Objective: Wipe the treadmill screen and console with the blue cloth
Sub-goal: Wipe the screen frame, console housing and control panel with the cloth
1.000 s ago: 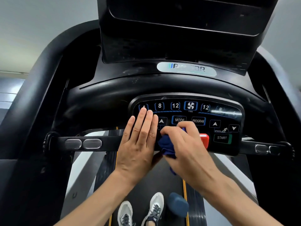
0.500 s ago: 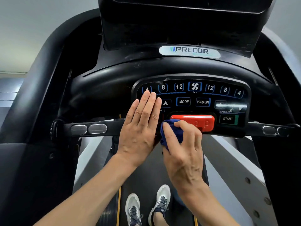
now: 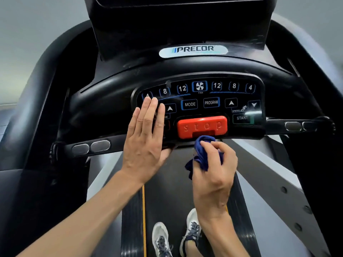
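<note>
The black treadmill console (image 3: 202, 103) carries lit buttons and a red stop bar (image 3: 202, 126). Above it rises the dark screen (image 3: 178, 21). My left hand (image 3: 146, 138) lies flat, fingers together, on the left end of the button panel and hides the buttons there. My right hand (image 3: 213, 169) grips the bunched blue cloth (image 3: 202, 154), whose top touches the console's lower edge just under the stop bar.
Grey pulse grips sit on the left handlebar (image 3: 91, 148) and the right handlebar (image 3: 300, 126). Thick black side arms frame the console. Below lie the running belt (image 3: 167, 191) and my two shoes (image 3: 176, 236).
My right hand has carried the cloth rightward and down, from the left end of the stop bar to beneath its middle. The left hand stays flat on the panel.
</note>
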